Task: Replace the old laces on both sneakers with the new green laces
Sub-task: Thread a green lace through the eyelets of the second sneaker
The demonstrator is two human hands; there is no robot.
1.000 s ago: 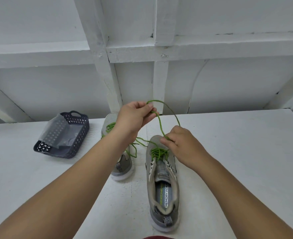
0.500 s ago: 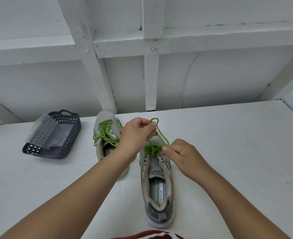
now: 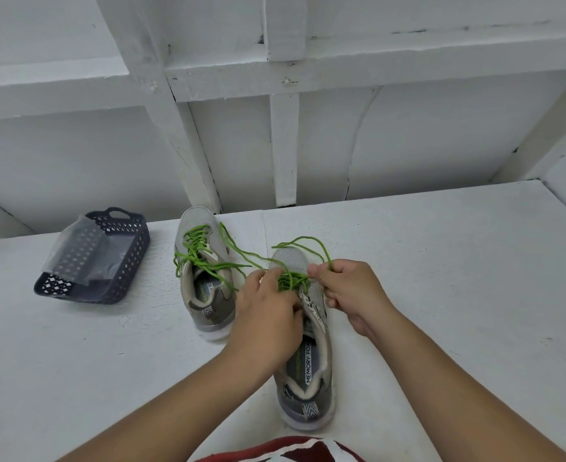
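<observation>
The green lace point(image 3: 290, 281) is being worked through the front eyelets of the nearer sneaker point(image 3: 305, 355), standing on the table point(image 3: 441, 295). It is being pinched by the right hand point(image 3: 351, 291); the left hand point(image 3: 268, 315) is curled over it, apparently gripping. Next, the ends are probably being tightened and threaded upward. The eyelets are being hidden by fingers. The other sneaker point(image 3: 205, 261) is standing laced just beside.

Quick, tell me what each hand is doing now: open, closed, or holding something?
Left hand: closed, pinching the green lace over the near sneaker.
Right hand: closed, pinching the same lace.
</observation>
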